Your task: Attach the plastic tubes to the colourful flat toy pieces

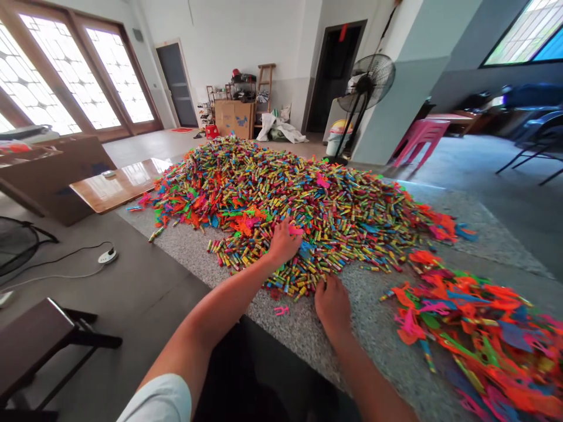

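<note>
A huge heap of small multicoloured tubes (281,193) covers a grey speckled stone table (369,316). My left hand (284,240) reaches into the near edge of the heap, fingers curled round a pink plastic piece (295,231). My right hand (332,302) rests at the heap's front rim, fingers bent down among the tubes; what they grip is hidden. A separate pile of flat orange, pink and blue plastic pieces (479,328) lies to the right of my right hand. One loose pink piece (281,310) sits on the table between my arms.
A wooden table (118,184) stands at the left, with a floor socket and cable (108,255) below it. A dark stool (39,340) is at lower left. A standing fan (367,88), pink stools (417,138) and cardboard boxes (235,119) are further back.
</note>
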A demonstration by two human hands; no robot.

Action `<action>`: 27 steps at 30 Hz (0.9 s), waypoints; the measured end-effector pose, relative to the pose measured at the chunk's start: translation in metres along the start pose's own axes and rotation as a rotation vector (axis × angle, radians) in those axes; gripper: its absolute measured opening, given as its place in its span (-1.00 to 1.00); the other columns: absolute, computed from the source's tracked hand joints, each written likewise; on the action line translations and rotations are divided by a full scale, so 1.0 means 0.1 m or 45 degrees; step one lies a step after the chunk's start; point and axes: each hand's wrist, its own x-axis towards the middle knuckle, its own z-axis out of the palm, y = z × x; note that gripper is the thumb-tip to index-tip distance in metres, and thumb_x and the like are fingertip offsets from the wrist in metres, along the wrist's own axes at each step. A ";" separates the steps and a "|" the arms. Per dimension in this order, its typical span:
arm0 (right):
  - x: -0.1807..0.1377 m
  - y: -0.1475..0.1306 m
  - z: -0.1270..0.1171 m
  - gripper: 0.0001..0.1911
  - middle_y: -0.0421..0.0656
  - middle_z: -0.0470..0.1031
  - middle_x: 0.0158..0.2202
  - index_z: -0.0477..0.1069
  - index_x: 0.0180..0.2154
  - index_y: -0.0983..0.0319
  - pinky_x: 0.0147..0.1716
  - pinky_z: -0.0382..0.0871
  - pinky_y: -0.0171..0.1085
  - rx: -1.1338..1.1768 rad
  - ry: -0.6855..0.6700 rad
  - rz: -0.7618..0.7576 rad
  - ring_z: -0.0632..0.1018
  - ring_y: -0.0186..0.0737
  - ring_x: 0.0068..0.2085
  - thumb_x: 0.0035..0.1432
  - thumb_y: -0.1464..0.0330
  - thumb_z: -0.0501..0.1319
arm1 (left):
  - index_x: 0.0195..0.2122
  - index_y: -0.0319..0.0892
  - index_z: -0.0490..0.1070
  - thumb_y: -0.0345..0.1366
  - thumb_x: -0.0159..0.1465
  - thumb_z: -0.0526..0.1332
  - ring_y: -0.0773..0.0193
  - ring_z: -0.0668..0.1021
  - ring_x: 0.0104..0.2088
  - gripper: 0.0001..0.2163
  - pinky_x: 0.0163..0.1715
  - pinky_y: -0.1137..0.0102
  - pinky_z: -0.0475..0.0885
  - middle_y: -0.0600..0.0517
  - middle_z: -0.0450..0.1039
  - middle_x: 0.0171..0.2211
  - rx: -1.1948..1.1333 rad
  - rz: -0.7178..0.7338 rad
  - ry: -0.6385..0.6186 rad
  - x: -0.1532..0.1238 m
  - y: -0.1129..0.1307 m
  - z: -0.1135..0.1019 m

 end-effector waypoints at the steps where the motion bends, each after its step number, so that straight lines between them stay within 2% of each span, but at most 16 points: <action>1: 0.00 0.00 0.00 -0.69 0.16 0.58 -0.01 0.49 -0.08 0.25 0.08 0.43 0.02 -0.001 0.007 0.002 0.57 0.11 0.02 0.40 0.30 0.01 | 0.44 -0.08 0.22 -0.20 0.36 0.30 -0.12 0.45 0.31 -0.37 0.33 -0.04 0.33 -0.28 0.41 0.29 0.058 0.071 0.004 0.01 0.02 -0.02; 2: 0.00 0.00 0.00 -0.69 0.17 0.58 0.00 0.49 -0.08 0.25 0.08 0.43 0.02 -0.003 0.016 0.008 0.57 0.12 0.02 0.40 0.29 0.01 | 0.42 -0.07 0.25 -0.16 0.39 0.27 -0.13 0.40 0.35 -0.41 0.36 -0.06 0.28 -0.27 0.38 0.32 0.116 0.121 0.036 0.04 0.01 -0.09; 4: 0.00 0.00 -0.01 -0.69 0.18 0.58 0.01 0.48 -0.06 0.26 0.09 0.43 0.00 -0.006 0.014 0.012 0.57 0.11 0.03 0.42 0.29 0.01 | 0.38 -0.07 0.30 -0.12 0.44 0.20 -0.14 0.34 0.40 -0.49 0.40 -0.07 0.23 -0.24 0.35 0.35 0.215 0.093 0.164 0.19 -0.09 -0.37; 5: 0.00 -0.01 -0.01 -0.69 0.18 0.58 0.01 0.48 -0.06 0.27 0.10 0.43 -0.01 -0.011 0.001 0.008 0.57 0.11 0.04 0.42 0.30 0.00 | 0.37 -0.11 0.30 -0.10 0.45 0.18 -0.16 0.30 0.43 -0.50 0.41 -0.08 0.21 -0.26 0.32 0.38 0.270 -0.022 0.237 0.29 -0.19 -0.56; 7: 0.00 -0.02 -0.02 -0.69 0.20 0.57 0.03 0.47 -0.04 0.29 0.12 0.42 0.00 -0.021 -0.028 0.007 0.56 0.11 0.08 0.43 0.32 0.00 | 0.38 -0.16 0.25 -0.01 0.45 0.14 -0.20 0.25 0.46 -0.45 0.38 -0.09 0.23 -0.30 0.26 0.42 0.339 -0.504 0.398 0.49 -0.44 -0.96; 8: 0.00 -0.03 -0.02 -0.69 0.20 0.56 0.04 0.46 -0.04 0.29 0.12 0.42 0.00 -0.022 -0.036 0.019 0.56 0.11 0.09 0.44 0.32 0.00 | 0.40 -0.27 0.20 0.05 0.46 0.11 -0.32 0.22 0.46 -0.38 0.34 -0.17 0.24 -0.42 0.22 0.42 0.344 -0.644 0.416 0.56 -0.58 -1.13; 10: -0.02 -0.06 -0.01 -0.69 0.22 0.54 0.07 0.46 -0.03 0.30 0.14 0.42 0.03 -0.002 -0.026 0.070 0.55 0.12 0.11 0.45 0.32 0.00 | 0.34 -0.39 0.25 0.19 0.39 0.15 -0.50 0.34 0.37 -0.26 0.22 -0.24 0.31 -0.58 0.35 0.29 0.329 -0.802 0.357 0.64 -0.86 -1.37; 12: -0.05 -0.12 0.03 -0.69 0.25 0.51 0.12 0.45 -0.03 0.30 0.17 0.40 0.07 0.058 0.017 0.131 0.52 0.14 0.15 0.46 0.29 0.00 | 0.24 -0.40 0.35 0.29 0.33 0.18 -0.50 0.47 0.26 -0.21 0.17 -0.16 0.37 -0.59 0.46 0.18 0.297 -0.863 0.195 0.62 -1.09 -1.49; 15: -0.08 -0.27 0.14 -0.68 0.29 0.38 0.26 0.43 -0.02 0.28 0.27 0.32 0.12 0.208 0.083 0.187 0.41 0.16 0.30 0.48 0.25 -0.01 | 0.24 -0.25 0.40 0.32 0.35 0.14 -0.26 0.53 0.25 -0.27 0.23 0.06 0.37 -0.39 0.52 0.20 0.219 -0.704 -0.063 0.43 -1.33 -1.53; 17: -0.05 -0.41 0.22 -0.68 0.28 0.29 0.32 0.41 -0.01 0.26 0.31 0.27 0.12 0.310 0.098 0.241 0.33 0.13 0.37 0.50 0.24 -0.03 | 0.33 -0.16 0.34 0.31 0.36 0.15 -0.12 0.50 0.30 -0.27 0.29 0.14 0.33 -0.27 0.49 0.28 0.156 -0.560 -0.125 0.27 -1.40 -1.51; 20: 0.11 -0.65 0.37 -0.71 0.28 0.29 0.30 0.38 -0.03 0.24 0.34 0.23 0.10 0.395 0.101 0.389 0.31 0.10 0.37 0.49 0.28 -0.06 | 0.47 -0.17 0.15 0.28 0.31 0.25 -0.12 0.34 0.44 -0.14 0.40 0.11 0.22 -0.29 0.27 0.45 0.165 -0.461 -0.153 0.04 -1.39 -1.42; 23: 0.31 -0.94 0.55 -0.76 0.26 0.36 0.22 0.37 -0.08 0.23 0.31 0.24 0.09 0.478 0.132 0.512 0.37 0.10 0.30 0.46 0.34 -0.04 | 0.53 -0.21 0.03 0.25 0.32 0.25 -0.13 0.16 0.53 -0.08 0.49 0.08 0.08 -0.30 0.01 0.56 0.205 -0.370 -0.135 -0.08 -1.32 -1.28; 25: 0.43 -1.13 0.68 -0.78 0.24 0.39 0.17 0.37 -0.11 0.22 0.28 0.27 0.09 0.531 0.159 0.558 0.39 0.11 0.27 0.45 0.35 -0.03 | 0.55 -0.23 -0.02 0.23 0.35 0.23 -0.12 0.12 0.55 -0.08 0.51 0.06 0.04 -0.30 -0.01 0.56 0.202 -0.332 -0.080 -0.09 -1.29 -1.21; 27: 0.50 -1.28 0.80 -0.78 0.24 0.39 0.18 0.37 -0.13 0.21 0.28 0.27 0.11 0.558 0.202 0.578 0.40 0.12 0.26 0.44 0.35 -0.04 | 0.55 -0.24 -0.01 0.19 0.38 0.20 -0.10 0.16 0.53 -0.12 0.51 0.05 0.06 -0.31 0.06 0.54 0.200 -0.300 0.006 -0.09 -1.26 -1.17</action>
